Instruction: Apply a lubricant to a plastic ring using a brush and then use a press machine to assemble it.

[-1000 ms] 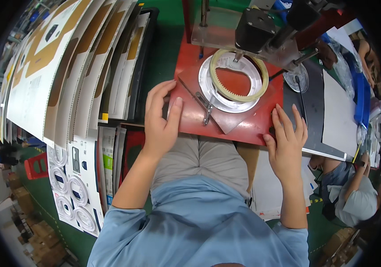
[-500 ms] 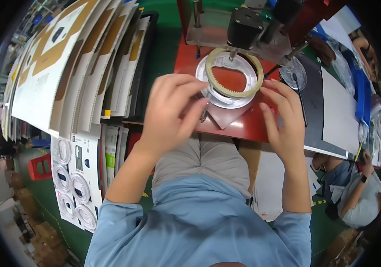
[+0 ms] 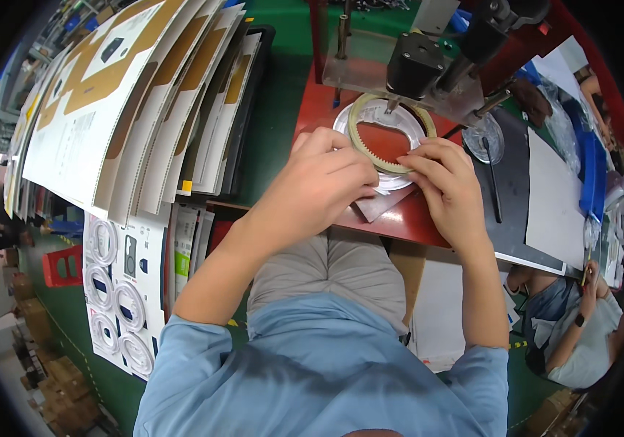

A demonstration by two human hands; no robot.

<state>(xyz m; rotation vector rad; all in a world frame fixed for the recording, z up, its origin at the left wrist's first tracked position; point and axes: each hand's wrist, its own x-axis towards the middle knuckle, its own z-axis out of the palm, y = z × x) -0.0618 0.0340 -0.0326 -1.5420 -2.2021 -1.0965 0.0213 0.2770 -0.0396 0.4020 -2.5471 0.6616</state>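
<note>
Both hands on a yellowish toothed ring (image 3: 367, 143) lying on a white round plastic tray (image 3: 343, 119), atop the red work plate (image 3: 312, 109) under the press head (image 3: 415, 67). L hand (image 3: 321, 182) fingers curled over ring's 7 o'clock edge; R hand (image 3: 449, 186) pinching its 4 o'clock edge. Stacked printed cardboard sheets (image 3: 108, 109) at 9 o'clock

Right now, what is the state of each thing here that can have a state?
Toothed yellow ring: lying flat on the white disc, under the black press head.
White disc: flat on the red work surface.
Left hand: fingers on the ring's near edge, nothing lifted.
Right hand: fingers on the ring's near edge.
Black press head: raised above the ring.
</note>
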